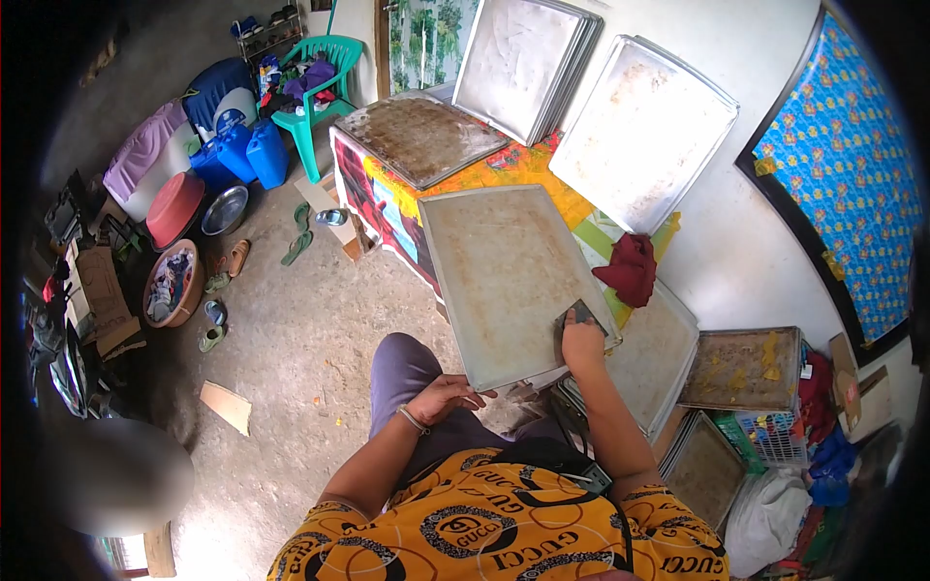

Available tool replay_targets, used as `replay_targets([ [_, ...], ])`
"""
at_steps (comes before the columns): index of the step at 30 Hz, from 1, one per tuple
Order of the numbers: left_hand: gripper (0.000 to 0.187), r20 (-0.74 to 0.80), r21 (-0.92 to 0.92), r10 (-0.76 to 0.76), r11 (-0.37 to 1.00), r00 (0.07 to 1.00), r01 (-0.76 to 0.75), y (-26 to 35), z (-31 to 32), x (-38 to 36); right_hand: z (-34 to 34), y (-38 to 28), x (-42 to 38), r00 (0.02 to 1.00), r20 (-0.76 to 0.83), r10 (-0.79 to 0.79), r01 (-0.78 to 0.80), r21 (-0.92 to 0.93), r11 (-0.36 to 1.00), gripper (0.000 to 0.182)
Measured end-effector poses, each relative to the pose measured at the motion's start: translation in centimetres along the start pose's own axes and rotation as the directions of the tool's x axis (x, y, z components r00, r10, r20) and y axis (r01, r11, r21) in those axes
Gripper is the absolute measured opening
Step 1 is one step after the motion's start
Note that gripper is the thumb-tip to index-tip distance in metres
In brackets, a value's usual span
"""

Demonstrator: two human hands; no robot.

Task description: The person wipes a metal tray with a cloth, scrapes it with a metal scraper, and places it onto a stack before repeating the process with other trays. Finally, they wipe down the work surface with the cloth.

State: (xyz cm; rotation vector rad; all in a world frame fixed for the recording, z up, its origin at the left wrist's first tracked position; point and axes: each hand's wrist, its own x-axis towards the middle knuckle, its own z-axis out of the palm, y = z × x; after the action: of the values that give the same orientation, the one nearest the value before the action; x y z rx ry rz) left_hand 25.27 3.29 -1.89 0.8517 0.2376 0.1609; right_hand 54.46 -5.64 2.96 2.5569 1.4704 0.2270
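A large rectangular metal baking tray lies tilted in front of me, its near edge at my lap and its far end over the table. Its surface is stained brownish. My left hand is at the near left corner, with fingers curled at the rim. On the right side of the tray, my right hand grips a dark, flat scouring pad pressed against the surface. A dark red cloth lies crumpled just beyond the tray's right edge.
A browned tray lies on the table, with stacked trays and a brighter tray leaning on the wall. More trays sit at my right. A green chair, blue jugs, basins and slippers stand left.
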Motion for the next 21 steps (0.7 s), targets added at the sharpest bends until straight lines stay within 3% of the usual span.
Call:
replay_targets([
  [7, 0.031, 0.004, 0.005, 0.004, 1.0, 1.0, -0.004, 0.1, 0.06, -0.02, 0.45, 0.07, 0.07, 1.0, -0.021, -0.01, 0.01, -0.008, 1.0, 0.044],
  [10, 0.031, 0.004, 0.004, 0.007, 1.0, 1.0, -0.007, 0.03, 0.04, -0.02, -0.15, -0.11, 0.23, 0.991, 0.119, 0.053, -0.061, 0.066, 0.996, 0.041],
  [21, 0.031, 0.017, -0.003, 0.006, 1.0, 1.0, -0.006, 0.14, 0.2, -0.07, 0.33, -0.14, 0.22, 0.994, 0.086, 0.071, -0.078, 0.083, 0.994, 0.04],
])
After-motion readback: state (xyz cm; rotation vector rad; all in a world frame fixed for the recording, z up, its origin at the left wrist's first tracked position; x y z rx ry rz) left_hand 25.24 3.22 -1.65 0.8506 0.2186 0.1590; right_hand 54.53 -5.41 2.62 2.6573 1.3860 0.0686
